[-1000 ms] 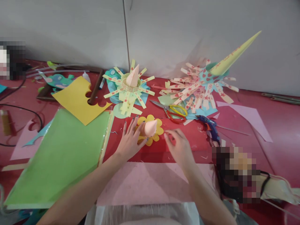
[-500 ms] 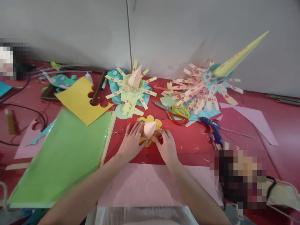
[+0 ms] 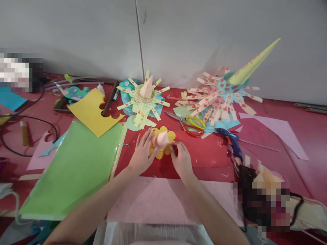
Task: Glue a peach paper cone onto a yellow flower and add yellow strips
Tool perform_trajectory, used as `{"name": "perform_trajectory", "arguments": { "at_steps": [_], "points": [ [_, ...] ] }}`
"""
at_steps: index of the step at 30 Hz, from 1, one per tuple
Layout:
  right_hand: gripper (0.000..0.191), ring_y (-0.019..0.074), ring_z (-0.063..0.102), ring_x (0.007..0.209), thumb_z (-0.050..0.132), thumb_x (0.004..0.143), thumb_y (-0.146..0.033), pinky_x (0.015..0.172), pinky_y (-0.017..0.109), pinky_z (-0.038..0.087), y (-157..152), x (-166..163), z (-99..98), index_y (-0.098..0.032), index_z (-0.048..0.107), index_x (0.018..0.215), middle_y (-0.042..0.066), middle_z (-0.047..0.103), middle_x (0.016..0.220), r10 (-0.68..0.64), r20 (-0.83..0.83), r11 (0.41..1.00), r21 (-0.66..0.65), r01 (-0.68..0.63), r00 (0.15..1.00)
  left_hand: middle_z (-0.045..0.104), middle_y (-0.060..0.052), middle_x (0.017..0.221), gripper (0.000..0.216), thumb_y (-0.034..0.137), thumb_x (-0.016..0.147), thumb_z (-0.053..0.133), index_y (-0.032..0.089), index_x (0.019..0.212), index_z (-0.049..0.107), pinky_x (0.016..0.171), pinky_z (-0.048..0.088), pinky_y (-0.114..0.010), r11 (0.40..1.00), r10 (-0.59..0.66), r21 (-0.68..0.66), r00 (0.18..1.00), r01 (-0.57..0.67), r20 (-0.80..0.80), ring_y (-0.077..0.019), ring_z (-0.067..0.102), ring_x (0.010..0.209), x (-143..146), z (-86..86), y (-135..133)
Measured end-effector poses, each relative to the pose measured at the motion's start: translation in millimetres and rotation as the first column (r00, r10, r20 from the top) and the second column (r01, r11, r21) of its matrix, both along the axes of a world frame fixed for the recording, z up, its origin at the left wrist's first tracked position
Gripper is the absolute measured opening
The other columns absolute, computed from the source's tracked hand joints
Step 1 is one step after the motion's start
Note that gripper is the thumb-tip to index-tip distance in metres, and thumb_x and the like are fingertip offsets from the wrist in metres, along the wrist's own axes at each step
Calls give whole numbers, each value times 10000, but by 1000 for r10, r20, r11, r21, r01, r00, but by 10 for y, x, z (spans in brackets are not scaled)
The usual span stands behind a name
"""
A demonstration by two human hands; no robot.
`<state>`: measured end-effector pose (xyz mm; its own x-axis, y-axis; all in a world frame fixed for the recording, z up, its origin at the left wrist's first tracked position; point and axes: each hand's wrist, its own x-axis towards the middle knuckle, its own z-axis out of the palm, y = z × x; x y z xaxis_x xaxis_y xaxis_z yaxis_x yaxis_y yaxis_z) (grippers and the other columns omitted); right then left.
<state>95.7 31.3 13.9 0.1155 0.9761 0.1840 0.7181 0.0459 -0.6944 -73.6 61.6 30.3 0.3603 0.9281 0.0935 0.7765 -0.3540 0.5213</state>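
The person's right hand (image 3: 182, 161) bunches up and the left hand (image 3: 140, 154) spreads wide (can't tell if either grips) beside a yellow flower (image 3: 171, 137) on a red sheet (image 3: 205, 151). Its pink cone (image 3: 162, 139) looks light and easily squashed; petal edges seem safer to hold.

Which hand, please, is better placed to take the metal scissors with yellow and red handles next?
Probably the right hand: it is nearer the scissors, while the left hand is farther off, at the yellow paper flower.

three paper cones (image 3: 162, 138), one yellow flower (image 3: 172, 136), one pair of scissors (image 3: 182, 119), one glue gun (image 3: 233, 139)
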Motion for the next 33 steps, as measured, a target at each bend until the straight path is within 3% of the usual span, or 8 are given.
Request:
{"name": "perform_trajectory", "arguments": {
  "at_steps": [4,7,10,13,18,22,26,33],
  "points": [
    [100,197,580,784,444,855,-201,734,337,473,26,30,-23,-198,543,845,63,625,816,-10,-66,1000,19,12,998,405,-106,1419,447,372,940,307,200,1351,337,1045,383,-354,983,171,-105,952,-149,254,-174,373,1316,-5,176,90],
    [97,190,579,757,457,843,-211,719,328,472,39,37,-44,-196,552,833,62,627,804,-18,-98,1000,23,21,995,558,-73,1267,381,332,934,308,227,1273,444,965,448,-327,983,180,-102,924,-155,337,-165,528,1166,-66,311,316],
    [121,186,577,753,442,846,-218,715,323,467,44,36,-50,-200,562,834,61,629,808,-19,-102,1000,14,21,995,643,-51,1022,312,296,896,393,224,1130,586,902,459,-337,979,161,102,978,-175,136,-190,589,996,-141,425,687],
    [126,191,581,769,445,838,-220,720,323,467,50,35,-45,-201,569,831,67,631,817,-15,-102,1000,16,17,995,648,-61,938,322,282,884,432,207,1163,575,884,443,-348,951,223,233,973,-203,-62,-220,581,972,-158,491,1109],
    [128,192,579,762,450,827,-212,712,318,469,68,39,-41,-196,576,816,65,623,801,-18,-92,1000,2,18,996,655,-84,1014,306,293,888,440,223,1157,567,784,454,-337,951,270,209,939,-226,-212,-242,605,930,-15,472,1590],
    [110,191,574,765,466,814,-194,719,316,471,75,38,-49,-190,577,820,67,621,809,-9,-100,1000,-7,9,995,659,-133,905,250,292,895,415,158,974,610,730,446,-365,964,255,160,913,-213,-319,-271,626,853,96,372,1731],
    [114,183,564,760,458,822,-193,720,313,470,72,32,-55,-195,573,816,65,621,830,-1,-108,1000,-2,1,994,659,-128,896,239,248,905,369,164,896,593,740,429,-348,956,267,208,905,-206,-331,-251,615,858,69,319,1788],
    [119,180,550,754,457,823,-177,728,317,463,70,21,-50,-197,572,804,62,615,830,8,-93,1000,5,-7,996,642,-82,942,241,258,924,349,165,954,570,898,379,-342,906,356,349,878,-240,-321,-225,579,985,-94,478,1821]
  ]
}}
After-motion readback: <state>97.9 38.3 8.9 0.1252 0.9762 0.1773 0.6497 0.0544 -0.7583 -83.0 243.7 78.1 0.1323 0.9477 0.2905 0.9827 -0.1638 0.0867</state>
